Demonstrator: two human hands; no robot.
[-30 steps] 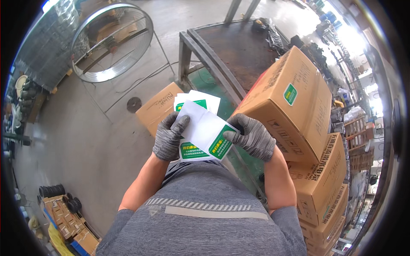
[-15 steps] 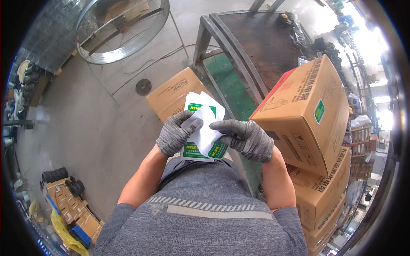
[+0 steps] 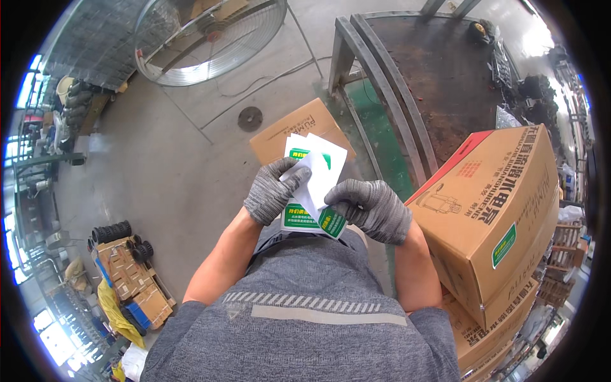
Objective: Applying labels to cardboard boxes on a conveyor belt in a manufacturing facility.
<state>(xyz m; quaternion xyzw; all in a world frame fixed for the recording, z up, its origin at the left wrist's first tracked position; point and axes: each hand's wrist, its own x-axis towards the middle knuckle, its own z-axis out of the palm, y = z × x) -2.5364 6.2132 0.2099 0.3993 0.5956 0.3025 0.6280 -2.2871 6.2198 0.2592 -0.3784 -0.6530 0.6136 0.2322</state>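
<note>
In front of my torso is a small sheaf of white sheets with green printed stickers (image 3: pixel 300 218). My gloved left hand (image 3: pixel 276 190) clamps the sheaf between thumb and fingers. One sheet on top curls over, its blank white side (image 3: pixel 315 184) facing up and a green corner showing below. My gloved right hand (image 3: pixel 372 209) pinches that sheet's right edge with thumb and index finger. Whether a sticker is parted from its backing I cannot tell. At my right stands a brown carton (image 3: pixel 480 197) with a matching green sticker (image 3: pixel 504 245) on its side.
More cartons (image 3: pixel 503 325) are stacked beneath that one. Another carton (image 3: pixel 302 130) lies on the floor ahead, near a metal-framed bench (image 3: pixel 420 83). A large round fan (image 3: pixel 210 38) stands at the far left, with a dark disc (image 3: pixel 250 118) on the floor. A loaded pallet (image 3: pixel 133 280) is at lower left.
The view has swung to the left, so surroundings sit further right. My right hand has shifted slightly away from the left, still pinching the curled sheet.
</note>
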